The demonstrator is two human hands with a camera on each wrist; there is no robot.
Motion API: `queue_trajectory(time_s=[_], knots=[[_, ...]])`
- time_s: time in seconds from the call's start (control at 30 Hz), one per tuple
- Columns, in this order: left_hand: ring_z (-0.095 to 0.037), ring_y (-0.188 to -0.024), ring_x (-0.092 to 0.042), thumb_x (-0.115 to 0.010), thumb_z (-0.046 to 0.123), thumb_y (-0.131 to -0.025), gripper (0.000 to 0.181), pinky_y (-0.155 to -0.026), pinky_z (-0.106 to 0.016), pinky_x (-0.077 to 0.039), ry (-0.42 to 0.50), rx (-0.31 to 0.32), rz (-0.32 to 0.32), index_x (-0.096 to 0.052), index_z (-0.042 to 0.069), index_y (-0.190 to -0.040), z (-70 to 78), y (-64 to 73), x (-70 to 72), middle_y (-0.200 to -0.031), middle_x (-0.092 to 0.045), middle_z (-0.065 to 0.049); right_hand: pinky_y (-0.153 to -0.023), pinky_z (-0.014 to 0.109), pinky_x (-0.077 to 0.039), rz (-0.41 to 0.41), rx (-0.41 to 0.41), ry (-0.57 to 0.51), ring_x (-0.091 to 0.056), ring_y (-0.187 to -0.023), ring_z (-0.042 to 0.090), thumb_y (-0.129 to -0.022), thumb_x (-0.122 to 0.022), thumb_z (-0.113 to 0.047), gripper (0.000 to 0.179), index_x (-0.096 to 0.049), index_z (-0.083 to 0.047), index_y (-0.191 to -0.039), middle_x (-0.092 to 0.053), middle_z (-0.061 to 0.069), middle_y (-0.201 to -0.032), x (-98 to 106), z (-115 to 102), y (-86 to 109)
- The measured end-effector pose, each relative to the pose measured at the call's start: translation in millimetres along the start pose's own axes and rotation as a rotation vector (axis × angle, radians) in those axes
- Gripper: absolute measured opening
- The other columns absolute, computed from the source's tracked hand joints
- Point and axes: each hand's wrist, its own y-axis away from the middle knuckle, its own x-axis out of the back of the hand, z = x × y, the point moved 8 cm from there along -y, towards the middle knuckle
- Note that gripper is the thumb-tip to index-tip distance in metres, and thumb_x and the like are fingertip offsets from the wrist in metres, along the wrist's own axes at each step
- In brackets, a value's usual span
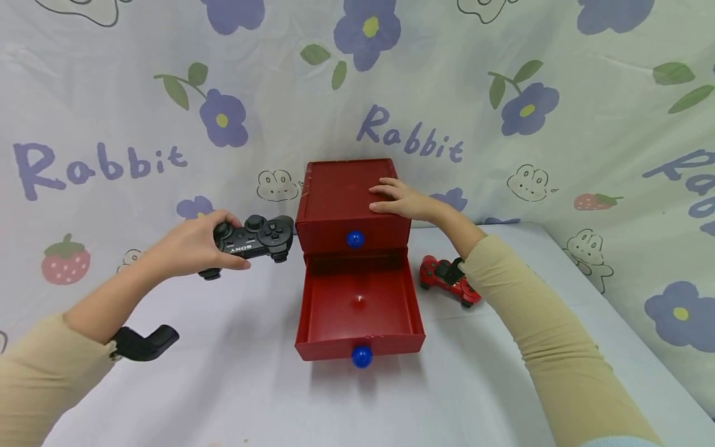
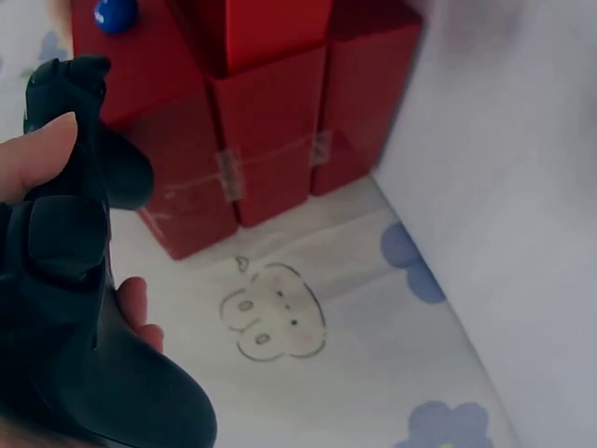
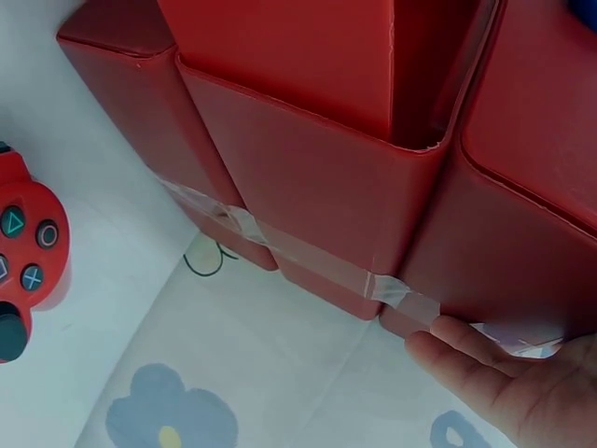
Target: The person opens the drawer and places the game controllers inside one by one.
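Note:
My left hand (image 1: 187,245) grips a black game controller (image 1: 258,236) in the air, left of the red drawer cabinet (image 1: 335,189). In the left wrist view the thumb lies on one side of the controller (image 2: 56,308), and fingertips show on the other. My right hand (image 1: 406,202) rests on the cabinet's top near its right edge, fingers extended. Below the upper drawer front with its blue knob (image 1: 355,239), a drawer (image 1: 335,310) is pulled out toward me, with nothing inside it. Its front carries another blue knob (image 1: 362,356).
A red game controller (image 1: 427,273) lies on the white table (image 1: 234,372) right of the cabinet, partly covered by my right wrist camera. Behind the cabinet hangs a patterned cloth (image 1: 268,112) with flowers and rabbits. Clear tape (image 3: 317,266) runs across the cabinet's sections.

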Motion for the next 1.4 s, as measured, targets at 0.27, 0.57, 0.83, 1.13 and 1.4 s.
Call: queue_trajectory(time_s=[0.27, 0.57, 0.83, 1.13, 1.4], knots=[[-0.026, -0.078, -0.051, -0.079, 0.044, -0.065, 0.07, -0.057, -0.029, -0.04, 0.017, -0.011, -0.002, -0.046, 0.008, -0.115, 6.9, 2.6, 0.0, -0.094, -0.053, -0.017, -0.108, 0.053, -0.017, -0.003, 0.007, -0.006, -0.004, -0.14, 0.029, -0.09, -0.05, -0.037, 0.06, -0.032, -0.013, -0.142, -0.005, 0.006, -0.153, 0, 1, 0.0], [-0.024, -0.075, -0.052, -0.079, 0.044, -0.064, 0.069, -0.057, -0.029, -0.041, 0.024, -0.014, 0.001, -0.047, 0.008, -0.114, 11.2, 9.1, 0.8, -0.092, -0.056, -0.015, -0.108, 0.053, -0.017, -0.008, 0.007, -0.016, -0.004, -0.14, 0.029, -0.09, -0.05, -0.038, 0.06, -0.032, -0.014, -0.142, -0.005, 0.005, -0.153, -1, 2, -0.3], [-0.021, -0.071, -0.052, -0.081, 0.042, -0.063, 0.067, -0.055, -0.029, -0.041, 0.054, -0.028, -0.004, -0.048, 0.009, -0.111, 13.9, 15.1, -3.5, -0.089, -0.057, -0.012, -0.109, 0.053, -0.016, -0.001, 0.007, -0.013, -0.003, -0.14, 0.028, -0.09, -0.05, -0.038, 0.06, -0.032, -0.014, -0.142, -0.005, 0.005, -0.153, 1, 3, 0.0], [-0.021, -0.074, -0.052, -0.081, 0.042, -0.062, 0.067, -0.056, -0.029, -0.042, 0.071, -0.051, 0.0, -0.049, 0.009, -0.111, 20.9, 21.8, -8.3, -0.089, -0.058, -0.011, -0.108, 0.054, -0.016, -0.01, 0.011, -0.007, -0.001, -0.14, 0.029, -0.091, -0.049, -0.038, 0.06, -0.031, -0.013, -0.142, -0.004, 0.005, -0.153, 1, 4, -1.3], [-0.02, -0.075, -0.052, -0.079, 0.045, -0.062, 0.064, -0.056, -0.028, -0.042, 0.049, -0.072, -0.005, -0.051, 0.012, -0.11, 38.6, 21.9, -14.8, -0.087, -0.057, -0.009, -0.108, 0.053, -0.018, -0.001, 0.004, -0.014, -0.004, -0.139, 0.029, -0.09, -0.05, -0.037, 0.06, -0.032, -0.013, -0.142, -0.005, 0.006, -0.153, 1, 1, 1.4]])
